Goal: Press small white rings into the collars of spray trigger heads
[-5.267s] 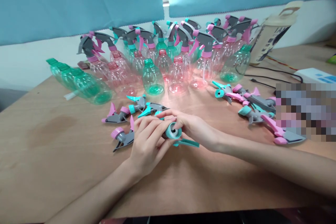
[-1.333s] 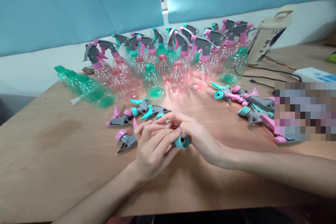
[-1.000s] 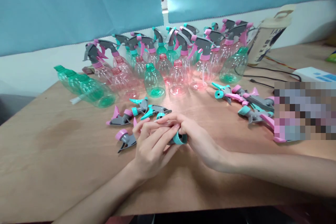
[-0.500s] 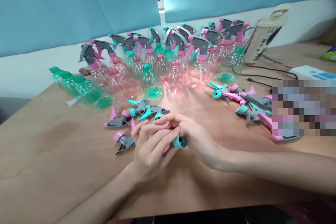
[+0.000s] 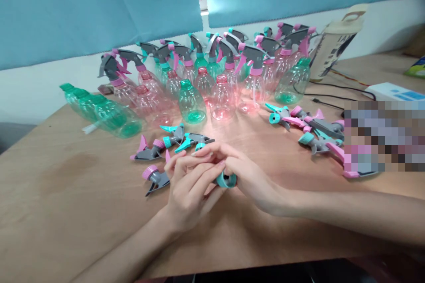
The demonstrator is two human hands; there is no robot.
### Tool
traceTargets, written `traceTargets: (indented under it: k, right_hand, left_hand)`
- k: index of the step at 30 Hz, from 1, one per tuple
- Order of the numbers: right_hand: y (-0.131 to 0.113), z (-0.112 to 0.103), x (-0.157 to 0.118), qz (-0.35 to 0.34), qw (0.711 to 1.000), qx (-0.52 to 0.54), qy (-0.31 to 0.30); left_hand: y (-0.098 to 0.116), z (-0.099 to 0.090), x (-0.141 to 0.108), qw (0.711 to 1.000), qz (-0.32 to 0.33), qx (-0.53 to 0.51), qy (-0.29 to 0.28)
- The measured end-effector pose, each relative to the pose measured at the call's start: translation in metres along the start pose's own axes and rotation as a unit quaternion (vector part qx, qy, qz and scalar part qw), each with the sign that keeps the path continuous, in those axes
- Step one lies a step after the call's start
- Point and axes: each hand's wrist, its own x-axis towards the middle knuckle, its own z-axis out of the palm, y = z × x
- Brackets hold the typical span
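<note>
Close together above the middle of the wooden table (image 5: 83,212), my left hand (image 5: 191,188) and my right hand (image 5: 247,174) are both closed round one spray head. Its round teal collar (image 5: 226,179) shows between them, opening towards me; fingers hide the rest. Just beyond and left of my hands lie loose spray heads, among them a pink-collared one (image 5: 152,177), another pink and grey one (image 5: 151,151) and a teal and grey one (image 5: 174,135). An upright green bottle (image 5: 191,104) without a spray head stands behind them, beside an open pink bottle (image 5: 222,99).
Several bottles fitted with spray heads (image 5: 255,70) stand in rows at the back. Green bottles (image 5: 113,117) line the left. More loose spray heads (image 5: 320,141), black cables (image 5: 332,90) and a cream tumbler (image 5: 332,48) are on the right.
The teal collar between my hands has turned slightly, showing more of its opening. Both hands have stayed nearly in place, the left one shifting a little to the left.
</note>
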Motion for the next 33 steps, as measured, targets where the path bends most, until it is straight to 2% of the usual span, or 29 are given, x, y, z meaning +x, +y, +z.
traceTargets:
  k: [3,8,14,20,27,33]
  right_hand:
    - [-0.001,0.000,0.000,-0.008,1.000,-0.011,0.011]
    - [-0.011,0.001,0.000,0.039,0.999,-0.001,-0.017]
    - [-0.007,-0.001,0.003,0.013,1.000,-0.011,-0.012]
    - [-0.016,-0.004,0.010,0.080,0.994,0.041,-0.056]
    - [-0.018,-0.007,0.012,0.119,0.991,0.058,-0.035]
    - [-0.015,-0.008,0.014,0.150,0.985,0.085,-0.029]
  left_hand:
    - [-0.001,-0.001,0.001,1.000,-0.001,0.010,-0.003]
    - [0.000,0.001,-0.002,1.000,0.012,0.006,0.005]
    - [-0.001,-0.002,0.003,1.000,-0.010,-0.010,-0.010]
    - [-0.003,0.000,-0.001,1.000,0.009,-0.005,-0.007]
    - [-0.004,0.002,-0.004,1.000,0.002,-0.009,0.004]
    - [-0.004,0.002,-0.002,0.999,0.036,0.018,0.019]
